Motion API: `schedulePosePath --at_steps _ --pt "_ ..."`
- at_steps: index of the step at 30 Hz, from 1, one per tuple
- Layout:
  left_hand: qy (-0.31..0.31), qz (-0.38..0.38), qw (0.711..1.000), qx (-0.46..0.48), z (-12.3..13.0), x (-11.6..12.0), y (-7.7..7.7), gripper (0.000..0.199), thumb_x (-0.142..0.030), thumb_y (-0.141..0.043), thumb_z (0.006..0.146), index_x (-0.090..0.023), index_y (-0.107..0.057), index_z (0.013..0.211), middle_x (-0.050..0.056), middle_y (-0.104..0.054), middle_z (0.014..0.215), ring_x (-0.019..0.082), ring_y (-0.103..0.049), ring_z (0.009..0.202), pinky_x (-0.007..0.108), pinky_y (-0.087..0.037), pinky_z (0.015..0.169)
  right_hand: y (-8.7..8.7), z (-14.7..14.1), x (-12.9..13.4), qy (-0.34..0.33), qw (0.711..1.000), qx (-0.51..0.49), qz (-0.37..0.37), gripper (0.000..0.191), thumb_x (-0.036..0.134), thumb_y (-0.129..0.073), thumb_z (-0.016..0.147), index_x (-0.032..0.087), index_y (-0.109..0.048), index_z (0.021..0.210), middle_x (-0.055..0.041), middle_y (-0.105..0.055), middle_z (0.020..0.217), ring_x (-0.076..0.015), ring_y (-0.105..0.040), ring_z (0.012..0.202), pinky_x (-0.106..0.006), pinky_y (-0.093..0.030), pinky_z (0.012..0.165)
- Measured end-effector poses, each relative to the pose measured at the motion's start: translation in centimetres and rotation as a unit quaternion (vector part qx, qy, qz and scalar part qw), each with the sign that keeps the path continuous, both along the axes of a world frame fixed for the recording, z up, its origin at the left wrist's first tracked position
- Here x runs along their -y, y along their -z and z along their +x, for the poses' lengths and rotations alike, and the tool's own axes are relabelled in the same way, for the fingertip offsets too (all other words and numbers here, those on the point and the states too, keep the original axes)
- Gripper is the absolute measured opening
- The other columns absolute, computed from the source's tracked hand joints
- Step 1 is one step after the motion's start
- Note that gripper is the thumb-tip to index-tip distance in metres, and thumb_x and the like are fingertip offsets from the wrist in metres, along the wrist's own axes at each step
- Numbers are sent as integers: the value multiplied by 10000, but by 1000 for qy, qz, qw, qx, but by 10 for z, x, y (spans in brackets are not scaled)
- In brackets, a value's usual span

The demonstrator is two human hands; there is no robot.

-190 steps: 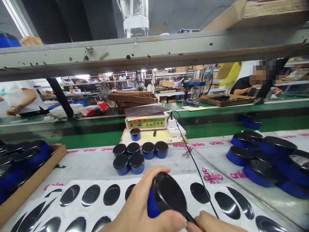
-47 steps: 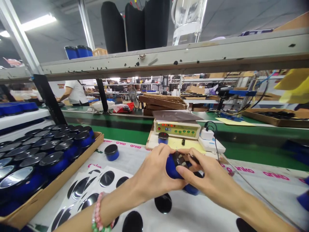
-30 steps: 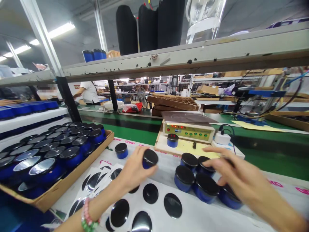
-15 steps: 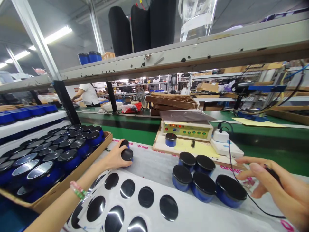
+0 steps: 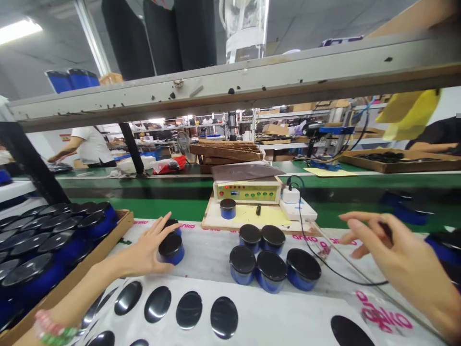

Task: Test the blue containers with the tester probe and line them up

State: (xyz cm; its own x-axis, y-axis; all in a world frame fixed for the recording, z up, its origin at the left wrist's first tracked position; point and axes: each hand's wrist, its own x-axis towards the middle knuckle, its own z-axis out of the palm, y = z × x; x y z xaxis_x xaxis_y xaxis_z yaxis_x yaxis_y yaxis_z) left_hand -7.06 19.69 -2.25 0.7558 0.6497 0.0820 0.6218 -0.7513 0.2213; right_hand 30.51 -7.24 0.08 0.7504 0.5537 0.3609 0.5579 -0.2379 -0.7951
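Observation:
My left hand [image 5: 144, 247] is open, its fingers spread around a blue canister with a black top [image 5: 171, 250]. A second canister stands partly hidden behind those fingertips. My right hand [image 5: 399, 259] is half curled at the right, with a small black object [image 5: 386, 232] tucked between its fingers; its kind cannot be made out. Between the hands stand several black-topped blue canisters, the closest to my right hand being the rightmost canister [image 5: 303, 270]. In front lies a white sheet [image 5: 273, 312] bearing round black stickers [image 5: 189, 310].
A cardboard box [image 5: 124, 218] packed with canisters stands at the left. Behind the canisters are a control box with buttons [image 5: 247, 192] and a white adapter [image 5: 291, 195]. A thin cable [image 5: 334, 266] crosses toward my right hand. A shelf [image 5: 201, 91] spans overhead.
The view has swung to the right. My left hand has opened around the canister, while my right hand keeps the small black object. A blurred blue canister now shows on the green belt at the right.

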Motion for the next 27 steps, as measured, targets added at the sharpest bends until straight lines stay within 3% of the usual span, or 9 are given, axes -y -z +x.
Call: schedulePosePath --at_steps 2,5,7,9,11,17,20,23,27 --pt "24 19 999 39 21 21 -2 785 -406 -700 676 -335 -350 1376 72 -137 1541 360 -183 1385 525 -280 1076 -5 3 1 2 998 53 -27 352 552 -515 796 237 -471 947 -54 -604 1012 -210 -642 721 -309 -474 617" --pt "111 -37 992 56 68 56 2 733 -472 -643 741 -360 -319 1389 67 -224 1511 325 -284 1354 488 -345 1054 5 -4 -3 -139 966 123 -180 378 505 -529 794 223 -467 1038 -44 -597 866 -235 -624 761 -330 -462 638" --pt "139 -84 986 41 100 74 11 877 -534 -674 685 -345 -242 1424 102 -254 1494 356 -351 1313 502 -407 995 20 -14 -8 -222 932 136 -251 275 435 -562 780 230 -465 936 -30 -605 821 -221 -606 711 -317 -439 590" --pt "135 -102 985 22 127 85 20 992 -580 -704 620 -319 -210 1439 150 -269 1477 410 -407 1260 537 -427 948 33 -23 -11 -246 921 143 -265 191 359 -575 764 237 -437 811 -15 -609 790 -200 -584 665 -302 -408 558" --pt "121 -96 988 18 143 91 28 934 -586 -682 644 -303 -255 1424 175 -304 1441 431 -470 1194 552 -424 927 42 -27 -14 -236 925 153 -254 180 332 -568 764 236 -416 768 -11 -608 766 -196 -577 662 -294 -388 550" --pt "110 -85 989 55 147 105 31 568 -460 -584 784 -279 -409 1293 131 -409 1286 331 -570 1036 471 -482 852 47 -5 -30 -158 946 181 -218 197 381 -512 827 215 -406 846 -67 -611 904 -213 -605 781 -291 -436 610" --pt "118 -54 990 50 147 107 28 639 -475 -631 747 -259 -412 1308 138 -394 1306 343 -472 1157 468 -453 908 48 2 -38 -182 936 208 -218 187 360 -523 826 213 -408 821 -69 -600 867 -214 -597 737 -304 -444 605" --pt "158 48 985 46 158 106 26 763 -579 -694 644 -225 -466 1280 153 -401 1324 391 -357 1223 544 -365 971 41 -10 -35 -198 925 252 -203 131 300 -509 833 211 -414 813 -114 -573 997 -262 -568 906 -360 -438 739" --pt "258 125 957 40 178 105 27 801 -705 -631 618 -178 -517 1210 131 -545 1162 338 -472 1042 537 -365 929 28 -32 -14 -193 913 292 -210 42 249 -420 882 210 -415 898 -73 -567 892 -235 -576 832 -339 -433 686"
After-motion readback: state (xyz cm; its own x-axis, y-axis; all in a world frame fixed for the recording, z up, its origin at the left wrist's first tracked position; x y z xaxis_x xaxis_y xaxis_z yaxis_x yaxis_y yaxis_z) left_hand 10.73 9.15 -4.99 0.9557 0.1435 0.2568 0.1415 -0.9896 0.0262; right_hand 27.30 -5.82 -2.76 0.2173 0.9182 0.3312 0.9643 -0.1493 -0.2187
